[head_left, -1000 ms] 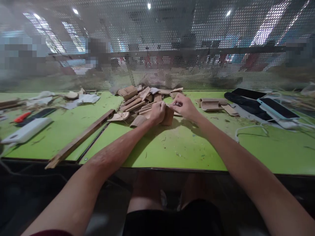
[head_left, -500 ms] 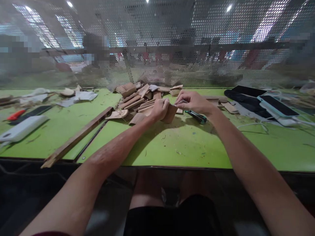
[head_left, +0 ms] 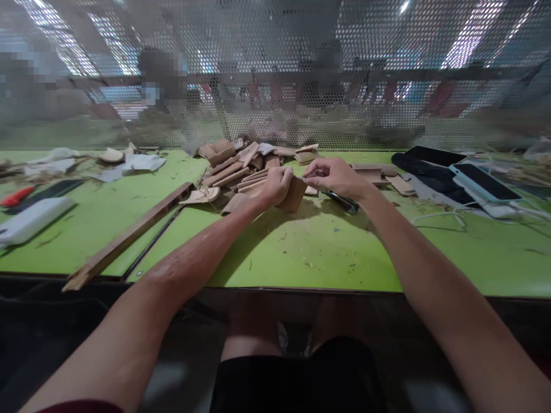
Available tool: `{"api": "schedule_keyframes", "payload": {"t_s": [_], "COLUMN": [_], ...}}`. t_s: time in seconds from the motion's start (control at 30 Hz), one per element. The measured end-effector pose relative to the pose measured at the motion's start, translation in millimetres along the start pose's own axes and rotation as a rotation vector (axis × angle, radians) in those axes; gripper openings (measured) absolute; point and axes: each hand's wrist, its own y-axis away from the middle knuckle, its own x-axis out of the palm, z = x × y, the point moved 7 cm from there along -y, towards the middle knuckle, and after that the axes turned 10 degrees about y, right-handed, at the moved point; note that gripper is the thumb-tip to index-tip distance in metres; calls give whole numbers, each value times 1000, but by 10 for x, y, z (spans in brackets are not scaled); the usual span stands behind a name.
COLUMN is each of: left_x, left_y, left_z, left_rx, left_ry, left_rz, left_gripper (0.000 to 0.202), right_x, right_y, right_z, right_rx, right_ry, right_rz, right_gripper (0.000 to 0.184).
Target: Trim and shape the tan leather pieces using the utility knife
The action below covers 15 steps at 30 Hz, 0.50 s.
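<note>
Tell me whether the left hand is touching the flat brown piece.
Touching. The head view shows the left hand closed over the left side of the flat brown piece, with no gap between them.

Light level: low to moderate. Table (head_left: 327,261) fairly evenly lit; area below it near black. Sources in view: one small lamp (head_left: 403,7) at the top edge, plus bright slanting strips (head_left: 473,34) upper left and upper right, glaring through the mesh (head_left: 267,123). Soft-edged shadow lies beside the left arm (head_left: 206,235); held piece (head_left: 295,195) has its near face in shade. Mesh holes sharp at centre, smearing to grey haze at both sides. Background beyond out of focus; blocky pixelation upper left. Wide-lens stretch toward lower corners. Fingers (head_left: 321,165) slightly soft.
</note>
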Motion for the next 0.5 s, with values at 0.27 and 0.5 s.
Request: {"api": "schedule_keyframes", "payload": {"t_s": [0.27, 0.5], "left_x": [11, -11], "left_y": [-26, -21], "left_z": [-34, -28], "left_rx": [21, 28], "left_ry": [-13, -52], "left_rz": [48, 11], "left_gripper": [41, 40], "right_x": [-14, -6], "right_y": [-10, -11], "right_z": [-17, -42], "right_rx": [-14, -12], "right_ry": [-8, -5], "right_rz": [-31, -79], "right_gripper": [27, 26]}}
